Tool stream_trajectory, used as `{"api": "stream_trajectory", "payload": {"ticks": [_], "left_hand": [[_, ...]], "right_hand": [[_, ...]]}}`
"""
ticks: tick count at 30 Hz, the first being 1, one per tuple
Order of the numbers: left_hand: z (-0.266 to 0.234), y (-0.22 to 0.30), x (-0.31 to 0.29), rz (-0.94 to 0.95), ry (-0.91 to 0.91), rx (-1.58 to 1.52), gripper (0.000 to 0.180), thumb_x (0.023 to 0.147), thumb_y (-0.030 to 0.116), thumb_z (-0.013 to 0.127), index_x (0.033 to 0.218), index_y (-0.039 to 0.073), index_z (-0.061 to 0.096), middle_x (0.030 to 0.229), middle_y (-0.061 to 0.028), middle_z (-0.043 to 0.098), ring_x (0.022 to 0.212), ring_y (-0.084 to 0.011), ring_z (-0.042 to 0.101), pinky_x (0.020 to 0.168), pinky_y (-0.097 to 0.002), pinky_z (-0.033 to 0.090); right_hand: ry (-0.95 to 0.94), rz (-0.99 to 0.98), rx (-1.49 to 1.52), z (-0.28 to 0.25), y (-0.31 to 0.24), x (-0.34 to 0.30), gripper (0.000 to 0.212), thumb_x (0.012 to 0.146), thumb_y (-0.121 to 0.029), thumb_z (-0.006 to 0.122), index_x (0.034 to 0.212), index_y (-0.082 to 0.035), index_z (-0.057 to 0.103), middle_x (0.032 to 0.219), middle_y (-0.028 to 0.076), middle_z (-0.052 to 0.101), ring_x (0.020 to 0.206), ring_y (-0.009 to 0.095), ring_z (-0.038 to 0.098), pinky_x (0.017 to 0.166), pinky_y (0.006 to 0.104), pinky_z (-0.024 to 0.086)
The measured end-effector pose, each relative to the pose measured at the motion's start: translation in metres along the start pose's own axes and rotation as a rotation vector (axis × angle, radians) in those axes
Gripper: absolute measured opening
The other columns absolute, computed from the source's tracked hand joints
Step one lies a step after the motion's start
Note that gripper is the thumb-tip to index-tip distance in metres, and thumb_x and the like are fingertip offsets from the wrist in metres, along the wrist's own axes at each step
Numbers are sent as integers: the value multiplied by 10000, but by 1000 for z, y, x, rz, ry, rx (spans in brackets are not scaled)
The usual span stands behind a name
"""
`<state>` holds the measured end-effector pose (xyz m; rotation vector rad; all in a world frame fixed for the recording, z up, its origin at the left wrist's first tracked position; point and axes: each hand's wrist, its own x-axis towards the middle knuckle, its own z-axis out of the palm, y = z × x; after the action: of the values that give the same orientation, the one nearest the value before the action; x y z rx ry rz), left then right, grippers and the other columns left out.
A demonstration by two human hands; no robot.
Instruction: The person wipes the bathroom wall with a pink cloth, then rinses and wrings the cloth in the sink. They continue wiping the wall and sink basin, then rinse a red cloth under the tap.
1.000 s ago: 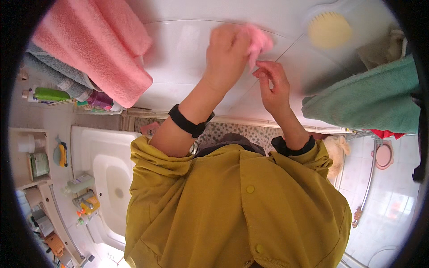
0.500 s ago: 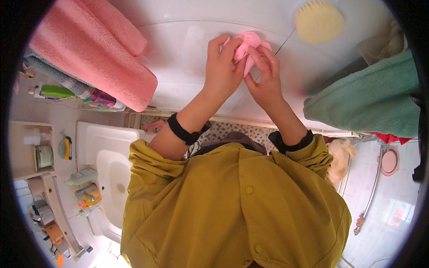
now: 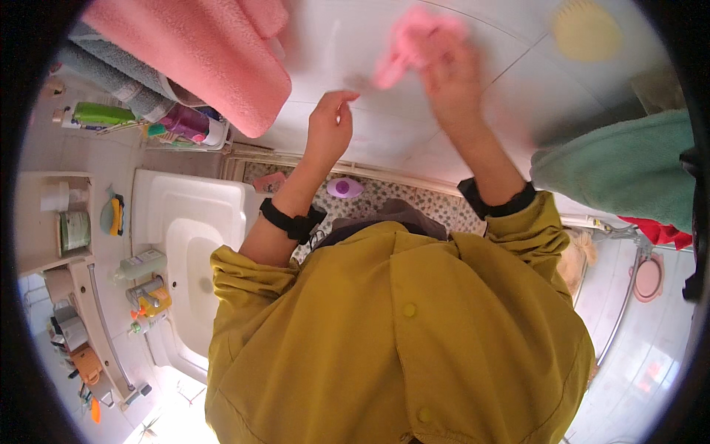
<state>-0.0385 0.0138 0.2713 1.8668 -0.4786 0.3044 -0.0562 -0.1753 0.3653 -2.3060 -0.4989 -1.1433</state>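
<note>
Our right hand (image 3: 451, 74) grasps pink cloth (image 3: 410, 41), bunched up by white tiles (image 3: 503, 37); blur hides whether touching. Our left hand (image 3: 330, 129) holds nothing, fingers loosely curled. Better we spread cloth flat, press evenly.

- From where I stand, no words or numbers can be read.
- Bottle (image 3: 143, 264) by the sink (image 3: 192, 189), left: any print is too small.
- Pack (image 3: 75, 230) on the left shelf (image 3: 41, 226): too blurred to read.
</note>
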Motion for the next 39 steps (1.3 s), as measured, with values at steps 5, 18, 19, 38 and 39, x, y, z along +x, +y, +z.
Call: {"api": "stream_trajectory", "payload": {"ticks": [5,18,19,38,39], "left_hand": [[-17,-53,-39,-57,-209,221,191,861,33,443,962,20,605,939,-143,605,883,-273,585,776,-349,466],[-33,-68,-40,-86,-149,175,306,805,15,506,1110,23,514,1084,-183,538,976,-325,543,816,-387,462],[-32,-68,-39,-79,-141,153,339,790,10,518,1128,24,493,1106,-196,525,994,-346,530,836,-405,451],[44,16,-9,92,-389,-60,398,794,-16,533,1182,59,483,1173,-129,511,1009,-238,552,744,-316,500],[51,20,-9,108,-400,-63,398,793,-17,533,1181,58,483,1170,-129,513,1006,-240,552,742,-315,500]], "right_hand": [[-341,-282,-147,61,28,-94,349,722,-50,577,1063,-117,611,1016,30,560,855,234,524,751,320,459],[-271,-295,-132,116,-7,-69,311,700,-67,590,1005,-102,634,1103,18,546,958,242,499,781,330,462],[-333,-286,-108,120,0,-87,300,707,-69,590,1001,-101,634,1103,18,547,964,243,498,783,331,462],[-227,204,-218,-33,63,-122,180,715,-184,612,889,-139,598,964,52,569,928,264,535,770,394,440],[-158,415,0,-49,79,-120,176,720,-185,609,890,-137,599,932,54,564,925,268,529,779,395,427]]}}
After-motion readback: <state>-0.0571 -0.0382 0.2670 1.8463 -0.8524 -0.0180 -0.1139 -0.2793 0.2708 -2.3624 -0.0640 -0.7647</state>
